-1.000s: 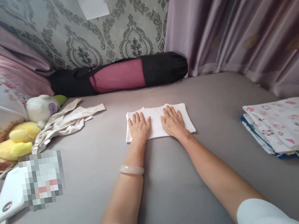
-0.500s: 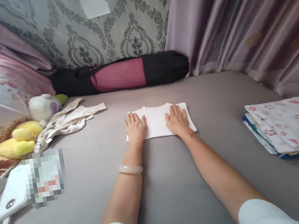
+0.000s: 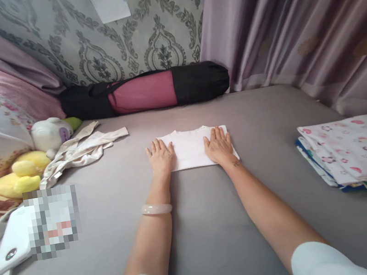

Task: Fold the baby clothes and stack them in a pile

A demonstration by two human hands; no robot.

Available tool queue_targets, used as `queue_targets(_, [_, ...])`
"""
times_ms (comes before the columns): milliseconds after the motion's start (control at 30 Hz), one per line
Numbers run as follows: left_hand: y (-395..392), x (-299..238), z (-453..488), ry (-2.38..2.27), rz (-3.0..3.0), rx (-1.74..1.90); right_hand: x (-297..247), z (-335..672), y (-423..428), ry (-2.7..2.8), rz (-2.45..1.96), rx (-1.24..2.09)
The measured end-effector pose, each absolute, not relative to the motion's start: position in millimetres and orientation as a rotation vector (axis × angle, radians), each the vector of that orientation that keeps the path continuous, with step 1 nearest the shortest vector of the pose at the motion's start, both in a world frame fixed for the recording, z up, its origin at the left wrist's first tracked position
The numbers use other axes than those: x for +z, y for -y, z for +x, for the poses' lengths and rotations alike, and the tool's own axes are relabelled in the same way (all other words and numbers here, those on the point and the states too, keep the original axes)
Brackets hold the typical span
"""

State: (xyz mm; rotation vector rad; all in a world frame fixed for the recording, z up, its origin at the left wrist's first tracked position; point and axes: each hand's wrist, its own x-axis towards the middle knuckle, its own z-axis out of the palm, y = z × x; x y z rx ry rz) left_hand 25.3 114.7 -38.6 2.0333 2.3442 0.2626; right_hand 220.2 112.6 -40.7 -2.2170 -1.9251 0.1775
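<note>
A folded white garment [image 3: 190,149] lies flat on the grey bed sheet [image 3: 199,218], its neckline edge on the far side. My left hand [image 3: 161,156] rests palm down over its left end, fingers stretched out and pointing away from me. Over the right end lies my right hand [image 3: 218,146], also flat with fingers extended. Both hands touch the cloth without gripping it, and they hide its two ends in part. A pale bangle [image 3: 156,208] circles my left forearm.
Folded patterned cloths [image 3: 356,152] are stacked at the right. A crumpled cream garment [image 3: 84,148] lies left, beside plush toys [image 3: 25,172]. Nearer are a white power bank [image 3: 14,236] and cables. A black and pink long bag [image 3: 141,92] lies along the wall.
My left hand has slid slightly outward to the left across the garment. My right hand has shifted slightly outward over its right end. The camera view has turned a little.
</note>
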Motion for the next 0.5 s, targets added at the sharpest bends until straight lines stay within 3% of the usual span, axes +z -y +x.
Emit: queue_targets(500, [-119,-38,2,-2.286,1.878,0.296,-43,251,-119,1.869,-2.272,0.193])
